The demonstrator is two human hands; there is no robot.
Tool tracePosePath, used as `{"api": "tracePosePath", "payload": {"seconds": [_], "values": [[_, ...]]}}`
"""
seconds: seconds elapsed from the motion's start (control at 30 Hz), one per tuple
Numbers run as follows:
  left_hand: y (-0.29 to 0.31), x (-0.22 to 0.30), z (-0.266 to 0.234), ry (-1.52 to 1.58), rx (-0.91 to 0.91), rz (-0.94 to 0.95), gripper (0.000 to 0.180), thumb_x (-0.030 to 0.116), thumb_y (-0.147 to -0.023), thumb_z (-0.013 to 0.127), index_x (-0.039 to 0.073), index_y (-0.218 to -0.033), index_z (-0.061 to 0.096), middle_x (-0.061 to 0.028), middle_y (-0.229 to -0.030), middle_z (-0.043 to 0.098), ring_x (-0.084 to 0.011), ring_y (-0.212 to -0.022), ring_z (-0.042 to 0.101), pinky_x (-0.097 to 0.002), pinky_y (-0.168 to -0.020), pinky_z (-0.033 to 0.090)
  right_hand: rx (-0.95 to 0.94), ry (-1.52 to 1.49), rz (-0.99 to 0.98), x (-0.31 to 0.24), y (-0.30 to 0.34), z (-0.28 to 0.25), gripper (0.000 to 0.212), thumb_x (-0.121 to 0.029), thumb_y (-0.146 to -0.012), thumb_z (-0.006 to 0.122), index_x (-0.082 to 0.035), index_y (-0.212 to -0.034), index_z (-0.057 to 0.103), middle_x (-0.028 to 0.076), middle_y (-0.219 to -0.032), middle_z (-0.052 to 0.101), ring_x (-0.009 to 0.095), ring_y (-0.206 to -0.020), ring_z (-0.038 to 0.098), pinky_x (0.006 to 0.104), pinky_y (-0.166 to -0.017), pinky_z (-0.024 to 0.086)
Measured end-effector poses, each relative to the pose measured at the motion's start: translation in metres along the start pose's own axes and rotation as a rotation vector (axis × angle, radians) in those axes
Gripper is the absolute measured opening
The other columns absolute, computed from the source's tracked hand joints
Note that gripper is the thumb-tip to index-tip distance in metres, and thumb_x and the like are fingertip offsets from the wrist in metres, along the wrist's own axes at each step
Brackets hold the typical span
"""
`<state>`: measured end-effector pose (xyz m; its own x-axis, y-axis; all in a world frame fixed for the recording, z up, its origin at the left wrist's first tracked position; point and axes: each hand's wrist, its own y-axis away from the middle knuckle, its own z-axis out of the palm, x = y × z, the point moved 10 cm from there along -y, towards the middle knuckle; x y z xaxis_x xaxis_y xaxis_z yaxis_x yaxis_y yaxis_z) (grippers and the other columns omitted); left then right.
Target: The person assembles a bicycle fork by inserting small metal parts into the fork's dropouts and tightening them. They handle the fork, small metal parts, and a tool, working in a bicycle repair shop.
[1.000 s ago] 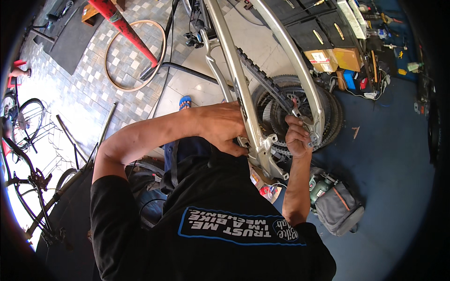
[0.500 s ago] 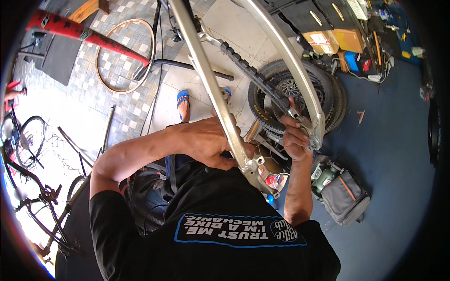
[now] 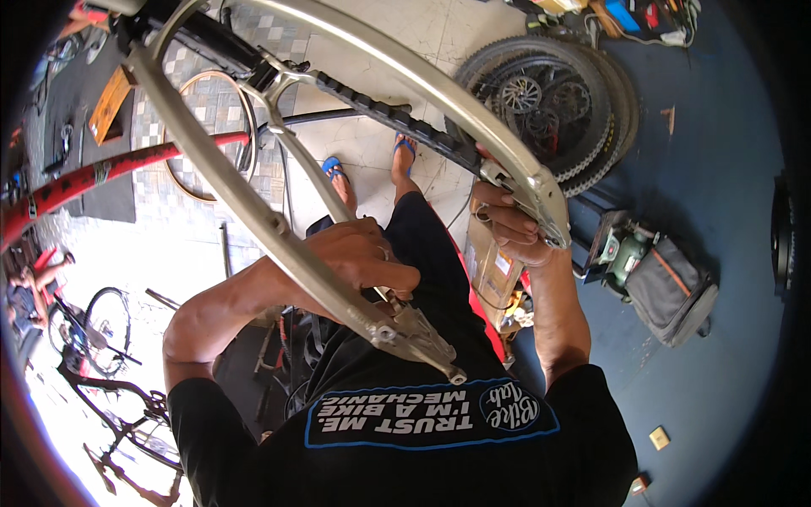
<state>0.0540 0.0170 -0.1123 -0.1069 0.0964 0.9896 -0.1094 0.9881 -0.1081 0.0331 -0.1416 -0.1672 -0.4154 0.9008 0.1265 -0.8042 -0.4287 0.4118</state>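
A champagne-coloured bicycle frame (image 3: 228, 182) stretches from the upper left toward my chest, its two rear arms ending near me. My left hand (image 3: 359, 258) is curled around the inner stay beside the left dropout, partly hidden behind the outer tube. With my right hand (image 3: 511, 224) I grip the right dropout end, fingers wrapped beneath it. A black ribbed guard (image 3: 397, 118) covers the right lower stay. The left dropout (image 3: 422, 342) hangs just above my black shirt.
Several wheels with knobbly tyres (image 3: 541, 110) lie stacked beyond my right hand. A grey bag (image 3: 672, 291) rests on the blue floor at the right. A red stand tube (image 3: 110, 173) crosses the left side. Another bike (image 3: 106, 329) stands far left, and a cardboard box (image 3: 494, 266) sits beside my leg.
The frame has swung left and tilted in the view, showing more of its inner stays. Its left end now lies lower over my shirt. Both hands still hold it.
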Motion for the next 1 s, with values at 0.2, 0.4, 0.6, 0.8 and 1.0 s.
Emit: {"api": "tracePosePath", "payload": {"seconds": [0.2,0.4,0.6,0.8,1.0], "values": [[-0.006,0.002,-0.001,-0.065,-0.082,-0.108,0.034,0.014,-0.075,0.087,0.012,-0.104,0.07,0.0022,-0.091,0.075,-0.0192,-0.085,0.07,-0.039,-0.086,0.045,0.041,-0.026,-0.031,0.005,-0.004,0.017,0.063,-0.014,-0.096,0.051,0.004,-0.154,0.035,0.024,-0.112,0.06,0.017,-0.06,0.059,0.0264,-0.046,0.054],[0.0,-0.005,0.005,-0.066,-0.099,-0.074,0.029,0.018,-0.075,0.088,0.015,-0.098,0.07,-0.0017,-0.115,0.076,-0.0225,-0.1,0.07,-0.0438,-0.092,0.046,-0.014,0.007,-0.06,0.001,-0.004,0.004,0.061,-0.016,-0.097,0.052,0.003,-0.153,0.036,0.029,-0.124,0.058,0.022,-0.063,0.067,0.0278,-0.046,0.057],[0.002,0.004,0.009,-0.197,-0.104,-0.017,0.028,0.025,-0.075,0.085,0.016,-0.096,0.069,-0.0012,-0.122,0.075,-0.026,-0.106,0.069,-0.046,-0.095,0.048,0.061,0.086,-0.026,0.0,-0.006,0.003,0.063,-0.021,-0.099,0.055,0.0,-0.154,0.034,0.032,-0.129,0.054,0.015,-0.055,0.058,0.0239,-0.046,0.055],[-0.003,0.006,0.009,-0.203,-0.183,-0.015,0.018,0.023,-0.081,0.078,0.016,-0.093,0.067,-0.0043,-0.126,0.071,-0.0226,-0.11,0.067,-0.0442,-0.099,0.046,0.103,0.057,-0.042,0.0,-0.003,-0.001,0.061,-0.014,-0.096,0.049,0.001,-0.154,0.035,0.03,-0.122,0.06,0.02,-0.062,0.065,0.0272,-0.049,0.058],[-0.011,0.006,0.007,-0.092,-0.252,-0.053,0.018,0.015,-0.081,0.077,0.013,-0.095,0.066,-0.0068,-0.121,0.071,-0.0239,-0.108,0.069,-0.0456,-0.1,0.046,-0.058,0.096,0.0,-0.002,-0.004,0.004,0.061,-0.011,-0.094,0.048,0.002,-0.153,0.036,0.027,-0.117,0.068,0.026,-0.076,0.077,0.0328,-0.058,0.065]]}}
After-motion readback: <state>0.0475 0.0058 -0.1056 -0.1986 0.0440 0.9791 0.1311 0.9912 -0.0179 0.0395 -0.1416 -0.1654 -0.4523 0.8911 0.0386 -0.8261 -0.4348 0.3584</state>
